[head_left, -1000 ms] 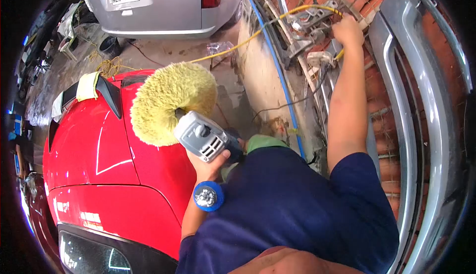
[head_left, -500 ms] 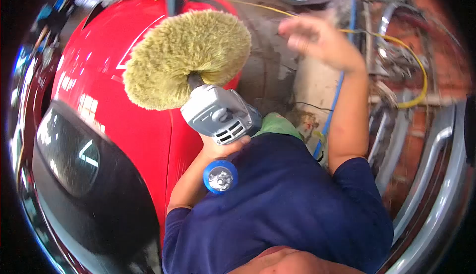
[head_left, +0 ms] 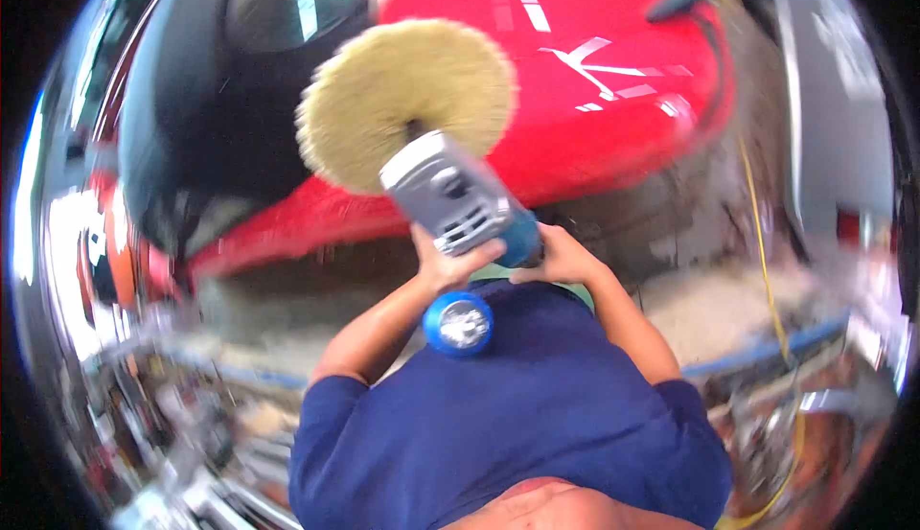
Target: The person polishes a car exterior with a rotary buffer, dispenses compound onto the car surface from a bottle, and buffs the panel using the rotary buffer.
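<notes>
Beside the red car (head_left: 565,137), the polisher (head_left: 446,190) slants before the body with its fluffy pad (head_left: 407,80) raised outward, the left hand (head_left: 455,264) clasping it under the vented head and the right hand (head_left: 565,257) closed about its rear end, likely to share the weight and steady it. The pad's far face is hidden and its contact with the car unclear, while the blue-rimmed disc (head_left: 458,323) near the left wrist is hard to identify.

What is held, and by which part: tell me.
A polisher: the left hand grips its grey housing beside the vents; the right hand is at the far end of its blue body.
</notes>
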`<state>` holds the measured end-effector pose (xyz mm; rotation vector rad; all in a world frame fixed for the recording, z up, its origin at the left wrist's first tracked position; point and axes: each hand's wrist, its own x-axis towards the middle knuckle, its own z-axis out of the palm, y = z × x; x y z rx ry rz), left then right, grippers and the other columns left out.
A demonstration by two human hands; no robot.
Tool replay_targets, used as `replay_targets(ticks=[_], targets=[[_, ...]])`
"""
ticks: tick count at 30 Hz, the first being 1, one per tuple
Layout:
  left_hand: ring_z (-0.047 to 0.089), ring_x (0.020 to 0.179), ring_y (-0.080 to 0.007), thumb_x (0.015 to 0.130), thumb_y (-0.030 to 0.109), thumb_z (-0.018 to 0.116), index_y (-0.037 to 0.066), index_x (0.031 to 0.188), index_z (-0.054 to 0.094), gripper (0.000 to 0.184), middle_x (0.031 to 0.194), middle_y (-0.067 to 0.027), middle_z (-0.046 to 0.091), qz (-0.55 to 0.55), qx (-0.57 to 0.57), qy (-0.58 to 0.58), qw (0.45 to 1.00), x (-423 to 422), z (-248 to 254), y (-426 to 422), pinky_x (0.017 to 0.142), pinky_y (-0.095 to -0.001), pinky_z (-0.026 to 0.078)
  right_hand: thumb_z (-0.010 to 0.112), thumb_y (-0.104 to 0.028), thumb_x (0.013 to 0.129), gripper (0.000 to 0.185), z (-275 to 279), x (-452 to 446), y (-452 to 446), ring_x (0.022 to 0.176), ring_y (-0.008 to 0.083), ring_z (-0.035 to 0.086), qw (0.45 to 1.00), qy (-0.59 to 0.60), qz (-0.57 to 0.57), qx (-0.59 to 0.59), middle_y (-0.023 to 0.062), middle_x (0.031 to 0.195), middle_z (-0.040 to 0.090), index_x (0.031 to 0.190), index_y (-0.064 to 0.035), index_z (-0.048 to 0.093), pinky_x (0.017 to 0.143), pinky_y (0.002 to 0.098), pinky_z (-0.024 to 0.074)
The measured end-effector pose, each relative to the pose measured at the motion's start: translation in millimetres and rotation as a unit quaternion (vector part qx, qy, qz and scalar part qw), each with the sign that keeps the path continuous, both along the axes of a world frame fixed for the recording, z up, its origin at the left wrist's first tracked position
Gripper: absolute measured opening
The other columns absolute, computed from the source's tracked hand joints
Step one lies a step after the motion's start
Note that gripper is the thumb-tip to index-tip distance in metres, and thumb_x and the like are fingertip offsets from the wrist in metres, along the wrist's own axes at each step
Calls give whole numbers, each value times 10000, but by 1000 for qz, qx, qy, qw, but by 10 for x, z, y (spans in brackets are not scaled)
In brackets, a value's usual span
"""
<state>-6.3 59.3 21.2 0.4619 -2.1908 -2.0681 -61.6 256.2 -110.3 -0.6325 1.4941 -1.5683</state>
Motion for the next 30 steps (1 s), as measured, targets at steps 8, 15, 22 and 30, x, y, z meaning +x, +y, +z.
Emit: replay_targets(ticks=[8, 15, 22, 30], targets=[[596, 1312, -241, 673, 251, 1006, 2, 1497, 363, 1074, 1385, -157, 591, 119, -27, 34, 992, -512, -460, 311, 1135, -417, 479, 970, -180, 725, 669, -502, -459, -65, 1109, 233, 729, 999, -16, 30, 11, 138, 1210, 759, 1302, -29, 666, 994, 398, 566], [607, 1296, -242, 680, 262, 1014, 19, 1507, 363, 1080, 1373, -149, 602, 92, 2, 12, 996, -9, -384, -469, 1124, -434, 494, 947, -190, 745, 558, -524, 243, -601, 1038, 222, 752, 995, 49, -54, 70, 140, 1129, 777, 1217, -18, 704, 940, 388, 583], [703, 1126, -226, 689, 174, 987, 3, 1294, 640, 718, 1214, -92, 725, 14, 56, -73, 996, 147, -591, -1552, 1059, -397, 534, 900, -164, 672, 650, -623, 547, -1452, 1123, 299, 733, 987, 52, -131, 80, 191, 1212, 746, 1271, -40, 678, 998, 425, 561], [612, 1239, -272, 741, 149, 902, 11, 1497, 481, 876, 1369, -122, 614, 59, 58, -75, 994, 623, -1090, -2382, 1106, -445, 478, 853, -177, 642, 516, -911, 996, -2093, 1067, 434, 698, 983, 97, -146, 52, 246, 1083, 712, 1091, -7, 665, 933, 497, 558]])
